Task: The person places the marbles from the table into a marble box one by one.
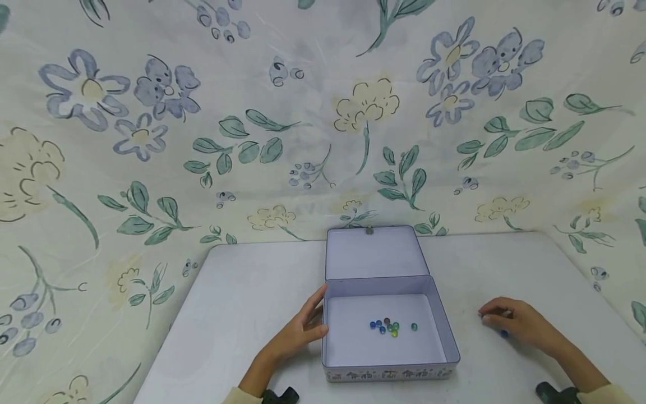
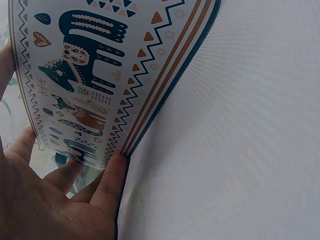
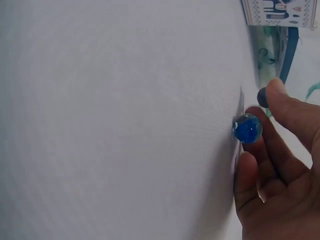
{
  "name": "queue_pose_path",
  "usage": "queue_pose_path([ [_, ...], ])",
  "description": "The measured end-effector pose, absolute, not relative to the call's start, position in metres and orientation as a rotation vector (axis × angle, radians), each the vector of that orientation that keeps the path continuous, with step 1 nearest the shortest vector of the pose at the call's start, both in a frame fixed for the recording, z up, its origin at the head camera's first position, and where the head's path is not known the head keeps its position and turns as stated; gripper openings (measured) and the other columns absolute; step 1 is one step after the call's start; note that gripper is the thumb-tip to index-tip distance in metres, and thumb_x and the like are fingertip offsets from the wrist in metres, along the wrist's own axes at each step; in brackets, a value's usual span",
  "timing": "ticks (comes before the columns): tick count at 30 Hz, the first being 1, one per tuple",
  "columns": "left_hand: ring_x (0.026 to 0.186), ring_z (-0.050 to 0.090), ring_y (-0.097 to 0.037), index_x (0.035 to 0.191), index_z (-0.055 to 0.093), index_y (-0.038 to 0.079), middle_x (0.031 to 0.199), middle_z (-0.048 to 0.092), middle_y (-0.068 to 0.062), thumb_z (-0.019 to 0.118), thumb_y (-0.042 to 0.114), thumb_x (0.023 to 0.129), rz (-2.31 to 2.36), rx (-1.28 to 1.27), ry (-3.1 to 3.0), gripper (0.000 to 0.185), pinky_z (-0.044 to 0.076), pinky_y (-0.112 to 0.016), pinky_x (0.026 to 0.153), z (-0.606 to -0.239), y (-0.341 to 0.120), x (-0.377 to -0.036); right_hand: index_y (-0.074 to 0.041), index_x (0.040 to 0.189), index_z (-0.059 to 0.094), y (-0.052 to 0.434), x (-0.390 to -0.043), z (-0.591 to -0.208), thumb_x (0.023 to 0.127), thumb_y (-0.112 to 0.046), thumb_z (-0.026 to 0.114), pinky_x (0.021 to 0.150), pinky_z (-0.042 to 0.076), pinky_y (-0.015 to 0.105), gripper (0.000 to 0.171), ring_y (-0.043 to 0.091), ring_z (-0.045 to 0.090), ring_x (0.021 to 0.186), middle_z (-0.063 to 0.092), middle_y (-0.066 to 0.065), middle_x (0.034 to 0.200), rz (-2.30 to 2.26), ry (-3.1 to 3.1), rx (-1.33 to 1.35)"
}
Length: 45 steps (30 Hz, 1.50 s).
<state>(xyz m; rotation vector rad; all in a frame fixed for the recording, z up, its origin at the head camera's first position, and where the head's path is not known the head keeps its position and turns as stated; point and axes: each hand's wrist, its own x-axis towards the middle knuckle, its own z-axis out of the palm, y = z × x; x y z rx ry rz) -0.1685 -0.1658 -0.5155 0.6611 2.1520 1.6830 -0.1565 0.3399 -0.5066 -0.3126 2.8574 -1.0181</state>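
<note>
My left hand point(image 1: 298, 331) and right hand point(image 1: 515, 322), both bare, without rings or gloves. Pale yellow sleeve cuffs point(image 1: 613, 395) end at the forearms. A black wrist-mounted camera bracket point(image 1: 280, 396) sits beneath each wrist; the right one point(image 1: 555, 393) matches it.

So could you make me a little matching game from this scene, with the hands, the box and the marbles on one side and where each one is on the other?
Things:
1. left hand
2. right hand
3. tin box
4. cluster of marbles

Places or states:
A. lying inside the box, on its floor
B. resting against the box's left outer wall
C. on the table to the right of the box, at a blue marble
D. standing on the white table with its lid open

Pairs: 1-B, 2-C, 3-D, 4-A
</note>
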Motion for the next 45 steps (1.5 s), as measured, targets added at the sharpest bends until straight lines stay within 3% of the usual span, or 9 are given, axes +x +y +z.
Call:
queue_pose_path([
  [9,0.149,0.013,-0.056,0.162,0.010,0.029,0.169,0.001,-0.014,0.062,0.035,0.097,1.684,0.660,2.157,0.084,0.029,-0.064,0.118,-0.514,-0.166,-0.167,-0.013,0.107,0.073,0.340,-0.160,-0.499,0.092,-0.014,0.070,0.072,0.055,0.019,0.015,-0.009,0.059,0.088,0.075,0.003,0.107,-1.006,2.907,-0.362],
  [20,0.150,0.013,-0.054,0.162,0.010,0.031,0.169,0.000,-0.011,0.062,0.035,0.096,1.685,0.635,2.156,0.083,0.029,-0.062,0.118,-0.516,-0.164,-0.170,-0.008,0.110,0.072,0.335,-0.165,-0.473,0.097,-0.020,0.066,0.071,0.054,0.019,0.019,-0.009,0.060,0.088,0.074,0.007,0.107,-1.113,2.905,-0.450],
  [27,0.149,0.013,-0.056,0.162,0.010,0.028,0.169,0.000,-0.014,0.063,0.034,0.096,1.689,0.646,2.157,0.084,0.030,-0.064,0.117,-0.516,-0.164,-0.170,-0.007,0.110,0.072,0.319,-0.174,-0.458,0.096,-0.016,0.066,0.070,0.056,0.020,0.017,-0.005,0.061,0.087,0.074,0.009,0.107,-1.145,2.889,-0.590],
  [45,0.149,0.011,-0.056,0.162,0.009,0.026,0.169,-0.001,-0.015,0.062,0.029,0.098,1.703,0.687,2.128,0.084,0.028,-0.065,0.118,-0.518,-0.165,-0.171,-0.009,0.111,0.073,0.253,-0.197,-0.424,0.096,-0.020,0.067,0.073,0.053,0.021,0.019,0.002,0.060,0.088,0.072,-0.004,0.100,-1.135,2.770,-0.816],
])
